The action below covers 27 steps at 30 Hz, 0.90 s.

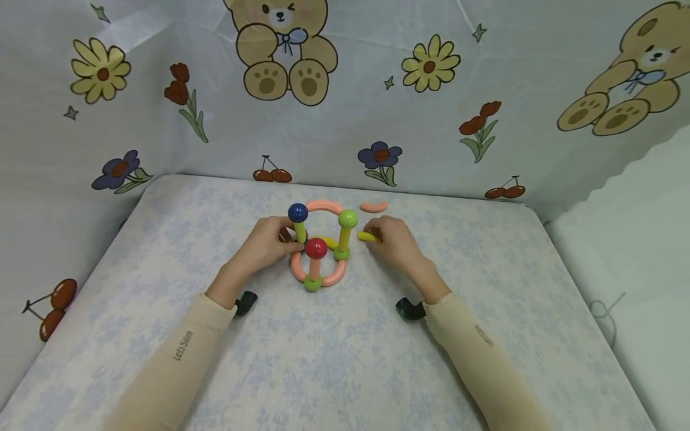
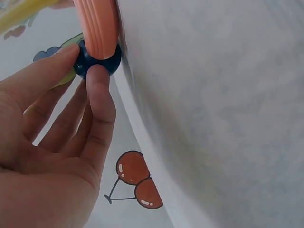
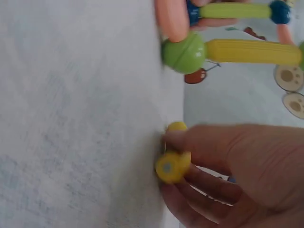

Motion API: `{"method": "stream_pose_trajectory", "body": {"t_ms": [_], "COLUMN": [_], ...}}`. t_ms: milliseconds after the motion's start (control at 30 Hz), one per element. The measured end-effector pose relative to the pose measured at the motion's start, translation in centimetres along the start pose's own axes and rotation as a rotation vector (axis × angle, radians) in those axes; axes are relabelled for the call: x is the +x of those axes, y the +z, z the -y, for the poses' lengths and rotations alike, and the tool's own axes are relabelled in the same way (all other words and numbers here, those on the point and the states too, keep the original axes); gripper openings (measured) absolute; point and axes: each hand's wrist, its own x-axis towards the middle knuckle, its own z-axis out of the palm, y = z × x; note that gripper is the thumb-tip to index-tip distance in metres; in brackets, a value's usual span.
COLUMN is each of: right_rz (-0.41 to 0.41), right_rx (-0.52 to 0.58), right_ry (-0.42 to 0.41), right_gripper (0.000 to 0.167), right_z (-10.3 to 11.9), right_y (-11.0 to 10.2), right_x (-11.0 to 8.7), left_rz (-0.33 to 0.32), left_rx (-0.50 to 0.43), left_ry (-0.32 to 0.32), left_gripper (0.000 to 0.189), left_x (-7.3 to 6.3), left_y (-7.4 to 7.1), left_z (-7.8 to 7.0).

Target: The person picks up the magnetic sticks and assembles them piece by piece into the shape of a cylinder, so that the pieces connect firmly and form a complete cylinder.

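A small frame of rods and balls stands mid-table. My left hand [image 1: 268,242] is at its left side, and in the left wrist view the thumb and a finger pinch a dark blue ball [image 2: 84,61] at its base, beside a pink curved rod [image 2: 99,33]. Upright rods carry a blue ball [image 1: 297,212], a red ball [image 1: 316,248] and a light green ball [image 1: 347,218]; a pink arc [image 1: 323,205] joins the blue and green ones. To the right of the frame, my right hand [image 1: 395,242] holds a yellow curved rod [image 1: 368,237] low at the tabletop.
A loose pink curved rod [image 1: 374,207] lies behind my right hand. The pale patterned tabletop [image 1: 334,359] ends at the back against a hanging cloth [image 1: 345,126] printed with bears and flowers. A white cord [image 1: 606,314] hangs past the right edge.
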Motion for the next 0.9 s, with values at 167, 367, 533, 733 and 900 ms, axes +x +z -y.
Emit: {"method": "stream_pose_trajectory", "body": {"t_ms": [167,367,533,733,900], "right_rz": [0.081,0.216,0.237,0.145,0.044], "right_rx": [0.253,0.6,0.747,0.833,0.933], "right_ry": [0.099,0.18,0.194,0.224,0.214], "right_gripper": [0.022,0.028,0.036,0.041,0.04], "right_z": [0.2,1.6,3.4,5.4,6.4], "right_y": [-1.4,-3.6,-4.8,-5.1,-4.7], "right_x": [-1.1,-2.2,-3.1,-3.8,-4.0], "left_rz": [-0.001,0.002,0.005,0.003,-0.004], "left_rx": [0.018,0.038,0.04,0.046,0.079], "left_ry": [0.01,0.016,0.022,0.02,0.023], "left_gripper": [0.019,0.018,0.017,0.016,0.017], "left_x": [-0.2,-0.4,-0.5,-0.6,-0.7], "left_y": [-0.3,-0.5,-0.6,-0.4,-0.3], "left_z": [-0.2,-0.3,-0.4,-0.6,-0.9]}}
